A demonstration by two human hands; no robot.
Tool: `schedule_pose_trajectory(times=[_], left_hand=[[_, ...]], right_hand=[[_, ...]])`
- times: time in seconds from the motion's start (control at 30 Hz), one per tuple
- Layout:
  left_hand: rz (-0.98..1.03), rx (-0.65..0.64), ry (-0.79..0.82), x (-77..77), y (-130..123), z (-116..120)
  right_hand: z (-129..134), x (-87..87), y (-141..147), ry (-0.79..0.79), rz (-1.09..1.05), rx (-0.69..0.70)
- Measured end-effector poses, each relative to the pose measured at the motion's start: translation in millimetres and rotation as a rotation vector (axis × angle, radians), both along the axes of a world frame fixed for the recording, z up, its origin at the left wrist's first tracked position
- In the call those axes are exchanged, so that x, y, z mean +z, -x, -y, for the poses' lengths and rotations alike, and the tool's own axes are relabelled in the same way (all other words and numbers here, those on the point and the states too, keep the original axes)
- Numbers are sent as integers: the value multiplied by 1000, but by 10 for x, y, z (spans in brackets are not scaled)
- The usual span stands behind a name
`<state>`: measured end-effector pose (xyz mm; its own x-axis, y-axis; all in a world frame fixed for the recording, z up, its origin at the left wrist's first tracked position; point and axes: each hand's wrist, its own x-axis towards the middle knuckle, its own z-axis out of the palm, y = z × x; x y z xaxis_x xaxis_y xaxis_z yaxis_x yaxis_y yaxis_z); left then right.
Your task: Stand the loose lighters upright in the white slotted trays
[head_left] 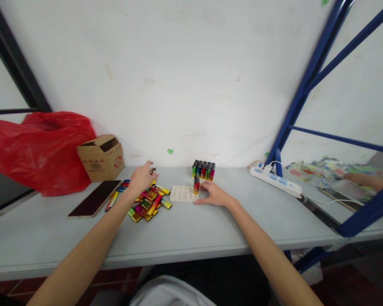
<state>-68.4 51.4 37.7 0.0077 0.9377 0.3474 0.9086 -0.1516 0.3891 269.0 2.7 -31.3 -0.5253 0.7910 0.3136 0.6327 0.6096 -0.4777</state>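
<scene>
My left hand (141, 179) is closed over the right part of a loose pile of colourful lighters (150, 200), pinching one lighter (152, 171) whose metal top shows between the fingers. A white tray (182, 194) with rows of small hollows lies just right of the pile. One lighter (196, 185) stands upright at the tray's right end. My right hand (215, 194) grips that end, thumb at the near corner and fingers behind, close beside the upright lighter. Its fingertips are partly hidden. Behind the tray stands a block of upright lighters (203, 170) with black tops.
A dark-screened phone (95, 198) lies left of the pile. Behind it are a cardboard box (102, 159) and a red plastic bag (51, 153). A white power strip (276, 182) with cables lies at the right, beside a blue metal frame (295, 108). Beyond, another person's arm (367, 180) shows.
</scene>
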Motion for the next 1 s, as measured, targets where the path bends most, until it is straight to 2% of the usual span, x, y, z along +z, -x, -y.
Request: schedule_pose_trajectory(times=[0.1, 0.27, 0.4, 0.5, 0.77, 1.0], left_hand=[[305, -140, -32, 37, -74, 21], [781, -431, 208, 27, -478, 288], [1025, -563, 357, -66, -774, 449], [1058, -560, 453, -142, -892, 493], [1030, -500, 463, -226, -991, 548], [963, -463, 306, -273, -982, 554]], right_hand=[[-2, -2, 4, -1, 3, -7], [-3, -14, 0, -4, -12, -15], [-9, -23, -10, -15, -15, -5], [-21, -40, -19, -15, -20, -5], [-7, -29, -21, -4, -17, 4], [13, -12, -11, -6, -16, -1]])
